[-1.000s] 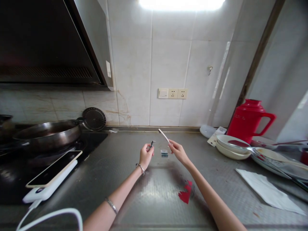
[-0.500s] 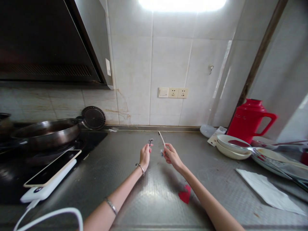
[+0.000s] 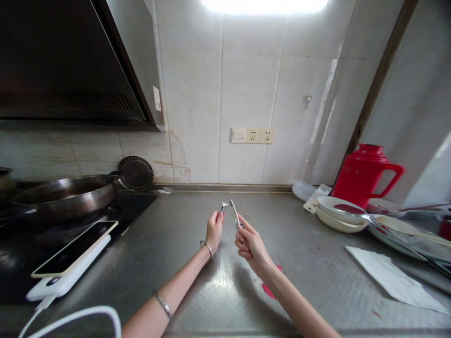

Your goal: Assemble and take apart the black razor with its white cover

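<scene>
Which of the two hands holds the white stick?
The right hand holds the white stick; the left hand differs by gripping a small silvery object instead.

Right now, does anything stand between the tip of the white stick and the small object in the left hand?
Nothing visible does. The white stick in the right hand ends close to the small object in the left hand, and in the narrow gap between them only the grey counter shows.

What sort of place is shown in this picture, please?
Most likely a home kitchen: a metal pan stands on a black cooktop at left, with a dark range hood above it.
</scene>
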`<state>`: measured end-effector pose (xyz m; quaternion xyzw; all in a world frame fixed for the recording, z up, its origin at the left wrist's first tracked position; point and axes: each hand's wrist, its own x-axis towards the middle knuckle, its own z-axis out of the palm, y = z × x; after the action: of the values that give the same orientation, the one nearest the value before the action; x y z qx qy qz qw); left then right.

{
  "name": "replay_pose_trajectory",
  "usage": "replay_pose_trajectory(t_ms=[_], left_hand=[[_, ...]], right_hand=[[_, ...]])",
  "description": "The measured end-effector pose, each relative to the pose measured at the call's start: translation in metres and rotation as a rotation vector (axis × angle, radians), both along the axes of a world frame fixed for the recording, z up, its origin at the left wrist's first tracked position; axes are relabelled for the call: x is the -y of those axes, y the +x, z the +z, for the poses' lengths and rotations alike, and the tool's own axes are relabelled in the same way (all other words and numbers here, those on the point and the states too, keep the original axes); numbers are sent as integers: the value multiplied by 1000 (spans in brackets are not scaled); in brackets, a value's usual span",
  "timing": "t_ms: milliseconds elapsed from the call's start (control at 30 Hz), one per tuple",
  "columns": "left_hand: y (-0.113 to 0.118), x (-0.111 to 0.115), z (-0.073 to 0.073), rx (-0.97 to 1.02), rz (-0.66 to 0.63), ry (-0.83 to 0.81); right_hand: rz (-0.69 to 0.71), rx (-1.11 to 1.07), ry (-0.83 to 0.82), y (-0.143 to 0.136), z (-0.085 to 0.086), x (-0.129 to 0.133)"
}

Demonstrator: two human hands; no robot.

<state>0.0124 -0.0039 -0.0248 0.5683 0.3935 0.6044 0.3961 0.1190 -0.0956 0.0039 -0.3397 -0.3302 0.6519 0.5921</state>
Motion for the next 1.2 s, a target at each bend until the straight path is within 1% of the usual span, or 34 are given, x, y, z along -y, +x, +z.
replay_pose_trajectory(t_ms=[133,200,267,400,467,533,633,733,833,933,1033,1100,1200], left_hand=[[0,2,6,46,5,-5],[0,2,6,57,9,-10],[0,2,5,40,11,-3],[0,3,2,-16,-6,14],[0,3,3,-25,-15,19],[-1,3,3,-22,-14,24],[-1,1,3,-6,-6,27],[0,0,1,2,-17,29],[1,0,1,-14,-40,25],[1,1,3,-19,-45,28],[-1,1,5,2,-39,27],[-1,1,5,7,-46,24],[1,2,3,-10,-58,29]], right_hand=[[19,-10,-48,-10,-5,16],[3,-27,-58,-14,-3,20],[-24,-52,-42,-13,3,16],[-64,-99,-2,-6,15,-1],[-39,-102,-22,-5,14,-3],[-13,-99,-54,-8,9,1],[-28,-104,-80,-9,2,9],[-52,-105,-59,-3,7,8],[-35,-94,-49,2,14,2],[-7,-88,-69,0,10,5],[-12,-91,-87,-4,4,13],[-22,-93,-86,-4,5,14],[-56,-108,-55,0,11,8]])
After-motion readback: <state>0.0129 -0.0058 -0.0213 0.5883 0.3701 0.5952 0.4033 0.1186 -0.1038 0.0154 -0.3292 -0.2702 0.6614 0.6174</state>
